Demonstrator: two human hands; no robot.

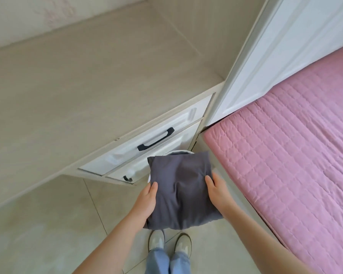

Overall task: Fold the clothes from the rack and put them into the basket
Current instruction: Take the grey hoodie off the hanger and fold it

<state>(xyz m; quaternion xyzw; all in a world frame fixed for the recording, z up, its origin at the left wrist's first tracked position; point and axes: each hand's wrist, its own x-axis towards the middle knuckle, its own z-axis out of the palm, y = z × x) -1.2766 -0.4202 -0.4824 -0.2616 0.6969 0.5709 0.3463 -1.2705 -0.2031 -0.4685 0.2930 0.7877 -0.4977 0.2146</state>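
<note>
A folded dark grey garment (181, 189) is held flat in front of me, over the floor. My left hand (146, 202) grips its left edge, thumb on top and fingers underneath. My right hand (218, 191) grips its right edge the same way. Behind the garment's far edge a thin white rim of the basket (181, 151) shows; the rest of the basket is hidden under the cloth. No rack is in view.
A beige desk top (87, 91) with white drawers and a black handle (155, 139) stands to the left and ahead. A bed with a pink quilted cover (289, 151) lies on the right. A white door (269, 56) stands behind. My feet are on the tiled floor below.
</note>
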